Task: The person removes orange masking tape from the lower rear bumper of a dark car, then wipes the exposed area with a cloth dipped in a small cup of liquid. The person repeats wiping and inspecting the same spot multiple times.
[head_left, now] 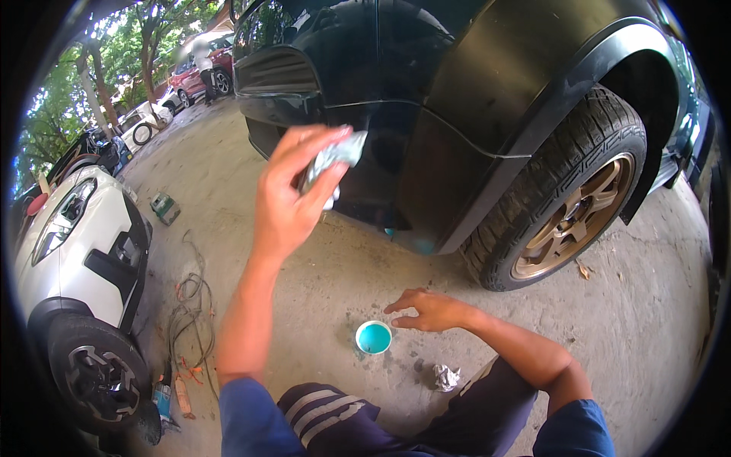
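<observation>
My left hand (285, 202) is raised in front of the dark car's bumper (373, 160), its fingers and thumb closed round a crumpled pale wad (339, 154). Motion blurs the wad, so I cannot tell whether it is cloth or paper. Low over the concrete, my right hand (430, 311) reaches leftward with fingers apart and nothing in them. Just left of its fingertips stands a small white-rimmed tub (374, 337) of turquoise liquid. A second crumpled wad (446, 378), whitish grey, lies on the ground near my knee. A turquoise spot shows low on the bumper.
The dark car's front wheel (563, 190) stands at the right. At the left is a white car (84, 236), with tangled cables (194, 312) and a blue power tool (161, 400) beside it. Farther off are a green can (164, 207) and a person (204, 68) near a red car.
</observation>
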A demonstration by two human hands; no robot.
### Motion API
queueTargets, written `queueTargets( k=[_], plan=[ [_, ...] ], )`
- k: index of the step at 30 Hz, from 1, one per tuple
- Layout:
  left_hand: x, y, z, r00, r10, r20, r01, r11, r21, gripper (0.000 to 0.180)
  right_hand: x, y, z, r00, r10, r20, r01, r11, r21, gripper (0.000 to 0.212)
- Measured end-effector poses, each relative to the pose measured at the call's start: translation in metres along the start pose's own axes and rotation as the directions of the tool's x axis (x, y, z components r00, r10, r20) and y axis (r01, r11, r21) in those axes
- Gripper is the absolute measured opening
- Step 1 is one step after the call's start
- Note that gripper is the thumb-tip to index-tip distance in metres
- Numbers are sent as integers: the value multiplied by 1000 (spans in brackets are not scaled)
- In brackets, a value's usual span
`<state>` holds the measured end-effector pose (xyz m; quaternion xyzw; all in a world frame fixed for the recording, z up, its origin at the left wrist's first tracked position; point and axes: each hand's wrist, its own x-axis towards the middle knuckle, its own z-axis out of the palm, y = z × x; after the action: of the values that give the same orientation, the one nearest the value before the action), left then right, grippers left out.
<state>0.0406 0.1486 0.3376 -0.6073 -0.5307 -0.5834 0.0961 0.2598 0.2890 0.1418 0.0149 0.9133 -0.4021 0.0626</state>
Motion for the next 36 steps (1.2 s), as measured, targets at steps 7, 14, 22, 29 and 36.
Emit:
queueTargets(
  k=[7,14,22,29,36],
  plan=[
    [73,1,44,830,557,4,-495,734,465,36,-6,4,-4,999,-44,-30,44,999,7,48],
    [81,-9,57,738,672,64,-580,583,570,38,-18,-6,-11,996,-73,-49,73,997,5,47],
    [78,-12,55,710,695,110,-596,510,620,35,-19,-16,-14,993,-102,-54,102,995,6,46],
    [84,-14,54,699,705,120,-629,525,573,34,-15,-21,-12,992,-116,-47,116,993,-4,47],
    [91,-11,53,707,700,101,-653,592,471,27,-15,-19,-13,992,-115,-54,114,993,-15,49]
  ],
)
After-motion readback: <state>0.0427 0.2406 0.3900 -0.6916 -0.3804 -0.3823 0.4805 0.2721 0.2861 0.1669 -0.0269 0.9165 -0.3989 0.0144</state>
